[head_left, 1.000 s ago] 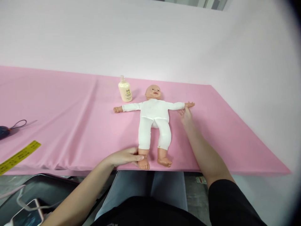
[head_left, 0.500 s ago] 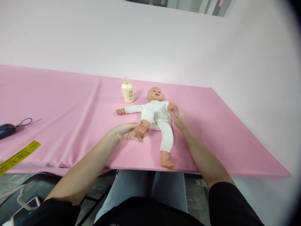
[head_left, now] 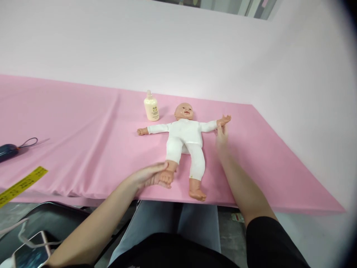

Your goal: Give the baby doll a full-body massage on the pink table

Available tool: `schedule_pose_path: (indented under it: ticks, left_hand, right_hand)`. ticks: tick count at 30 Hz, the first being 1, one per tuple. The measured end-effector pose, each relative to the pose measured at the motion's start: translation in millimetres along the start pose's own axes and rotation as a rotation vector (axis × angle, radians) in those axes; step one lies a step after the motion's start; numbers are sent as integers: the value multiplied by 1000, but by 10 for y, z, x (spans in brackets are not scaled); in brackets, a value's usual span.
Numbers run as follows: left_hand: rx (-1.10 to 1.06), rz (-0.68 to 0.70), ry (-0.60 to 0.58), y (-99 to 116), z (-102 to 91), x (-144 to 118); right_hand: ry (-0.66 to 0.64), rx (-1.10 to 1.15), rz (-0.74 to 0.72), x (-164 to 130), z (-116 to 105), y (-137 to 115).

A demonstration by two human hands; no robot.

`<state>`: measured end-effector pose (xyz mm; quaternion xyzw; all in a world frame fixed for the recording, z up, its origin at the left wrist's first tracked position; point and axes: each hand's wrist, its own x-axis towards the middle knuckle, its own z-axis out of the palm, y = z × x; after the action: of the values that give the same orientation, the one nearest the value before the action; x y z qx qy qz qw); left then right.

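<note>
A baby doll (head_left: 185, 132) with a white cloth body lies on its back on the pink-covered table (head_left: 251, 167), head away from me and arms spread. My left hand (head_left: 153, 175) is wrapped round the doll's foot and ankle on the left side, thumb on top. On the right side, my right hand (head_left: 222, 134) grips the doll's outstretched arm at the wrist. The doll's other leg rests on the cloth near the front edge. Just left of its head stands a pump bottle (head_left: 152, 108) of pale yellow lotion, upright and touched by neither hand.
At the left lie a dark object with a cord loop (head_left: 9, 152) and a yellow strip with print (head_left: 23, 185). A phone (head_left: 32, 253) with a white cable rests on a black chair (head_left: 60, 219) below the table. A white wall (head_left: 125, 44) rises behind.
The doll's right-side arm has swung outward from its chest, with my right hand moving right along with it. My left hand has lowered the raised leg toward the table's front edge.
</note>
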<state>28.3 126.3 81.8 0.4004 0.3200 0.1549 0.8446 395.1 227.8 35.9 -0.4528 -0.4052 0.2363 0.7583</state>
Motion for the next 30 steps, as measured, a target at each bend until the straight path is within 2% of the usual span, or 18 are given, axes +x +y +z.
schedule_pose_path:
  ticks: [4, 6, 9, 13, 15, 18, 22, 24, 26, 28, 30]
  left_hand:
    - [-60, -31, 125, -390, 35, -222]
    - [-87, -19, 184, -474, 23, -253]
    - [-75, 20, 167, -395, 12, -248]
    - [-88, 52, 35, 24, 22, -151]
    - [-164, 68, 6, 272, 19, -32]
    - [-285, 62, 44, 544, -6, 233]
    - [-313, 43, 72, 628, -40, 575]
    - [-317, 41, 63, 598, -36, 662]
    - [-316, 39, 72, 551, -11, 665]
    - [-294, 43, 98, 479, 31, 589]
    - [-259, 77, 103, 363, 71, 454]
  right_hand:
    - [254, 104, 402, 78, -103, 108]
    - [307, 112, 461, 91, -121, 144]
    - [211, 65, 284, 80, -85, 121]
    - [21, -56, -115, -18, 30, -35]
    - [-71, -169, -248, -103, 78, -118]
    - [-224, -413, -383, -236, 121, -190]
    - [-492, -599, -598, -335, 161, -199]
    - [-574, -626, -647, -344, 176, -192]
    - [-592, -619, -645, -332, 183, -183]
    - [-550, -578, -590, -304, 182, -169]
    - [-442, -501, -478, -260, 174, -151]
